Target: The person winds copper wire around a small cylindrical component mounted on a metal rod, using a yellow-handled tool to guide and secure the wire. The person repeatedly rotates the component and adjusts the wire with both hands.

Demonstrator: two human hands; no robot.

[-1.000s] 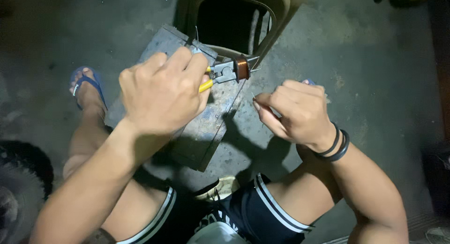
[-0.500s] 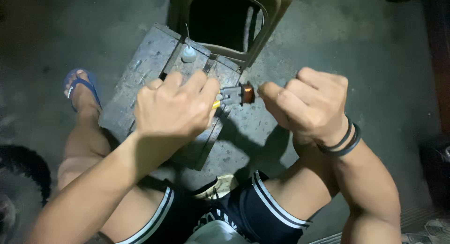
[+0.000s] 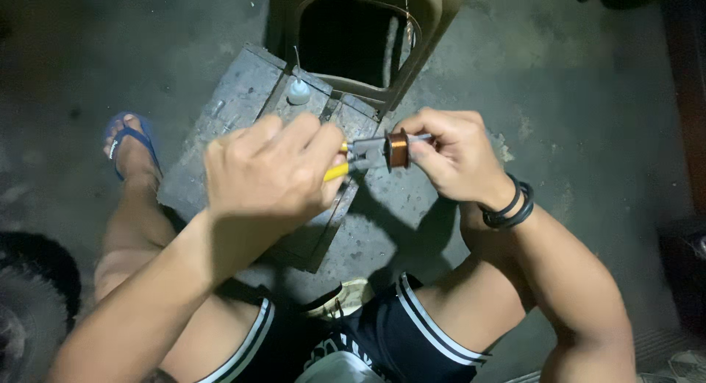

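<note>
Pliers (image 3: 351, 159) are gripped in the closed left hand (image 3: 268, 170) above the block (image 3: 243, 96); the coil (image 3: 398, 148), apparently clamped, is pinched by right hand (image 3: 452, 159) fingers and should be kept steady.

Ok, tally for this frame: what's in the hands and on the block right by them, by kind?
Pliers with yellow handles, in the left hand: 1
Copper wire coil, at the right hand: 1
Small pale rounded piece on the grey block: 1
Total: 3
</note>
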